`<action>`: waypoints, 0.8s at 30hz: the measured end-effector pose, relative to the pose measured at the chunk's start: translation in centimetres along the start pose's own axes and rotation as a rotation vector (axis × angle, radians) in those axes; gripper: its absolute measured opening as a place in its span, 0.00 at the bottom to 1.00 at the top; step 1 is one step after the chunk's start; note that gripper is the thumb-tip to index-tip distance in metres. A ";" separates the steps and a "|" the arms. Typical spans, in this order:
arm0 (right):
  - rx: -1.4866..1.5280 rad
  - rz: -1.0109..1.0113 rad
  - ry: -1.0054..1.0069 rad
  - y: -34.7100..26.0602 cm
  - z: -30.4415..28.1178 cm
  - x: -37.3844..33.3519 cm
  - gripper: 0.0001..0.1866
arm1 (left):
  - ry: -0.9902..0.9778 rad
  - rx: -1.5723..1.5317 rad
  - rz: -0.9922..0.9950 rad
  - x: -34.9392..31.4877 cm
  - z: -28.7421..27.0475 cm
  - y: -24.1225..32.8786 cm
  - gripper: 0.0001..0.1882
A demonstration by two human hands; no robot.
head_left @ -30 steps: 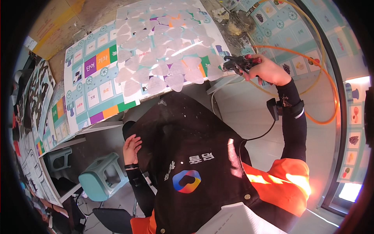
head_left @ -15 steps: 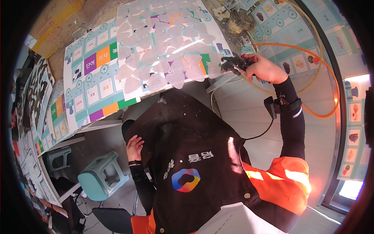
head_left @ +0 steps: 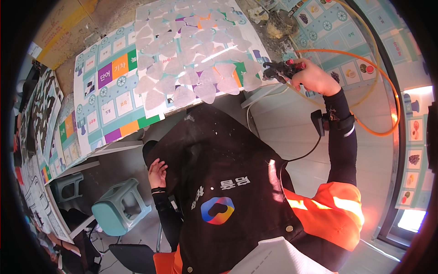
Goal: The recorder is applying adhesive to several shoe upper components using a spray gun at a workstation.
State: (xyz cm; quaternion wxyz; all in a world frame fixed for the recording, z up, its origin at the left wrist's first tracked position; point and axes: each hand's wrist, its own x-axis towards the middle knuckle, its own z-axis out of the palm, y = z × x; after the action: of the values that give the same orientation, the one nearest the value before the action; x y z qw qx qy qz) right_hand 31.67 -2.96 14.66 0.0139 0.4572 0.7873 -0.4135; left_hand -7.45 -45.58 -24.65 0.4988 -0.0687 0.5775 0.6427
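At board edge, spray gun in right hand

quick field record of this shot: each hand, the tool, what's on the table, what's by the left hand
right hand: gripping a dark spray gun at the table edge
hose: orange hose loops behind the right arm
left hand: empty, resting against the black apron
table: heart-shaped cutouts spread over a printed sheet
nearby: teal stool below the left hand

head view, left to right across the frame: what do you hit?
Teal plastic stool → left hand resting on the black apron → pale heart-shaped cutouts on printed sheet → dark spray gun in right hand → orange hose.
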 end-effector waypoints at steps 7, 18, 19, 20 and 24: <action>0.094 0.039 0.083 0.7 0.9 -0.8 0.11 | 0.002 0.006 0.001 0.0 0.2 -0.1 0.14; 0.059 0.126 0.082 0.9 -0.4 -0.2 0.11 | 0.003 0.014 -0.001 0.2 0.0 -0.2 0.14; -0.188 -0.080 0.066 2.1 -1.1 0.2 0.06 | 0.001 0.014 0.000 0.2 -0.1 -0.2 0.14; -0.435 -0.285 0.049 2.6 -1.4 0.6 0.03 | 0.005 0.019 0.000 0.2 -0.2 -0.2 0.14; -0.493 -0.323 0.077 2.7 -1.0 2.0 0.07 | 0.015 0.014 -0.002 0.1 -0.2 -0.3 0.15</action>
State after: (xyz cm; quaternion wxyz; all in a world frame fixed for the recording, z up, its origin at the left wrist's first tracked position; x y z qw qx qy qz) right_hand 32.83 -0.24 12.83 0.0286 0.3240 0.9265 -0.1892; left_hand -7.46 -45.74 -25.00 0.4953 -0.0708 0.5856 0.6377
